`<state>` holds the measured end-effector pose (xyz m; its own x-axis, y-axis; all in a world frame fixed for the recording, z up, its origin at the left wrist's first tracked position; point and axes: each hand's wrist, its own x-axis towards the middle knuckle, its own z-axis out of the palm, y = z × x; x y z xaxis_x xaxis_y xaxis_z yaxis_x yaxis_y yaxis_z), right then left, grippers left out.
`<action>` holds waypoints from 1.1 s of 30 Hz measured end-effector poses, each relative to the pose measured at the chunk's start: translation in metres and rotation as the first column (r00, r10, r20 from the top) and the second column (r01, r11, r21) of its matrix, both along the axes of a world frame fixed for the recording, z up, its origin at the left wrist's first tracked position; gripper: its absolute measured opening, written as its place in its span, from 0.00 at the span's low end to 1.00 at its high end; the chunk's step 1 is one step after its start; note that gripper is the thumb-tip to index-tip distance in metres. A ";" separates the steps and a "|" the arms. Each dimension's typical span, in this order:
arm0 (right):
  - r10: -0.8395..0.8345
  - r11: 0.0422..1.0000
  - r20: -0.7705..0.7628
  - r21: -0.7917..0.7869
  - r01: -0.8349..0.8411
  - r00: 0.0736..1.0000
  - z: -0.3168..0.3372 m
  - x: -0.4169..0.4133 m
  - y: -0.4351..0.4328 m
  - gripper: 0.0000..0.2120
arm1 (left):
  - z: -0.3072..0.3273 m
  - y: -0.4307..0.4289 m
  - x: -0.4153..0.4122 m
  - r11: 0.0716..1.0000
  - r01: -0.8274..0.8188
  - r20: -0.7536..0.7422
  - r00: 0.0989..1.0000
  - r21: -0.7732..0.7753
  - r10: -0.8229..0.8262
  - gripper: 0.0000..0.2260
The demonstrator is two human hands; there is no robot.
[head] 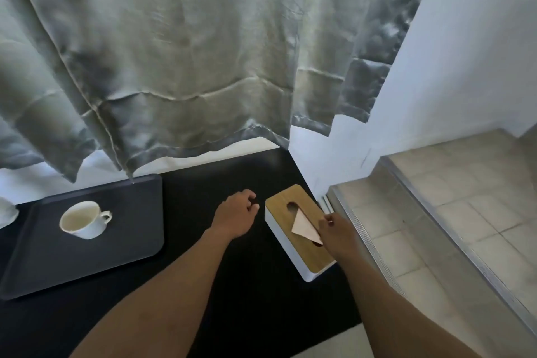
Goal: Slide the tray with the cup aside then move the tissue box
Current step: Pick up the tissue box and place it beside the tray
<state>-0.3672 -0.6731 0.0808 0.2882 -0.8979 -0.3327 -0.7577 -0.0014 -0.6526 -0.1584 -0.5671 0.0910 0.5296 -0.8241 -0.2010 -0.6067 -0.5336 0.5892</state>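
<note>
Head view: a black table [255, 285] carries a dark tray [122, 244] at the left, with 1 white cup [82, 219] standing upright on it, handle to the right. Well apart from it, near the table's right edge, lies the tissue box [305, 253], white with a wooden lid and a pale tissue [305, 228] poking out of the slot. The right hand [338, 234] rests on the box's right side, fingers curled over the lid next to the tissue; how firmly it grips cannot be told. The left hand [235, 216] hovers just left of the box, fingers loosely curled, holding nothing. A grey curtain [189, 52] hangs behind the table.
</note>
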 end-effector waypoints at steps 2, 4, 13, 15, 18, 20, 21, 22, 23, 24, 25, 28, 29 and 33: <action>-0.044 0.998 0.000 0.043 0.044 0.999 -0.010 -0.013 0.002 0.13 | -0.007 -0.009 -0.013 1.000 0.015 -0.002 1.000 0.017 -0.015 0.16; -0.137 0.985 0.001 0.102 0.136 0.991 -0.017 -0.021 0.003 0.14 | -0.010 -0.017 -0.020 1.000 0.015 -0.003 1.000 0.026 -0.015 0.17; -0.484 0.778 -0.027 0.443 0.445 0.874 -0.042 -0.029 0.016 0.40 | -0.035 -0.050 -0.028 0.990 0.015 -0.011 1.000 0.140 -0.014 0.28; -0.531 0.718 -0.017 0.521 0.461 0.847 -0.045 -0.026 0.019 0.38 | -0.041 -0.054 -0.029 0.987 0.012 -0.067 0.998 0.158 -0.001 0.30; -0.548 0.692 0.012 0.569 0.445 0.837 -0.047 -0.024 0.019 0.35 | -0.048 -0.060 -0.030 0.982 0.039 -0.132 0.991 0.184 -0.014 0.31; -0.519 0.715 0.044 0.570 0.405 0.854 -0.051 -0.026 0.014 0.34 | -0.049 -0.061 -0.029 0.983 0.035 -0.139 0.990 0.182 -0.010 0.31; -0.491 0.736 0.065 0.565 0.374 0.869 -0.055 -0.027 0.011 0.33 | -0.050 -0.060 -0.028 0.984 0.023 -0.133 0.991 0.177 0.001 0.31; -0.470 0.751 0.081 0.560 0.350 0.879 -0.058 -0.029 0.009 0.32 | -0.050 -0.060 -0.027 0.985 0.007 -0.120 0.993 0.171 0.013 0.30; -0.456 0.763 0.090 0.551 0.338 0.885 -0.060 -0.030 0.006 0.31 | -0.050 -0.058 -0.024 0.985 -0.012 -0.103 0.994 0.170 0.030 0.29; -0.448 0.776 0.093 0.534 0.336 0.889 -0.060 -0.031 0.004 0.30 | -0.050 -0.057 -0.021 0.984 -0.028 -0.083 0.996 0.176 0.043 0.28; -0.443 0.790 0.098 0.513 0.336 0.891 -0.059 -0.032 0.001 0.29 | -0.050 -0.056 -0.018 0.981 -0.036 -0.065 0.997 0.192 0.049 0.26; -0.420 0.831 0.112 0.447 0.332 0.901 -0.063 -0.033 -0.004 0.25 | -0.052 -0.050 -0.008 0.963 0.000 -0.056 0.998 0.270 0.016 0.19; -0.409 0.845 0.119 0.424 0.326 0.905 -0.064 -0.033 -0.004 0.25 | -0.053 -0.047 -0.006 0.955 0.010 -0.064 0.998 0.295 0.009 0.18; -0.446 0.832 0.149 0.431 0.348 0.882 -0.067 -0.029 -0.001 0.26 | -0.058 -0.038 -0.002 0.943 -0.019 -0.123 0.990 0.331 0.063 0.14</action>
<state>-0.3959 -0.6746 0.0141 0.0467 -0.7669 -0.6401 -0.4626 0.5513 -0.6943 -0.1606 -0.6054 0.0330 0.5126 -0.6783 -0.5265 -0.5098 -0.7338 0.4491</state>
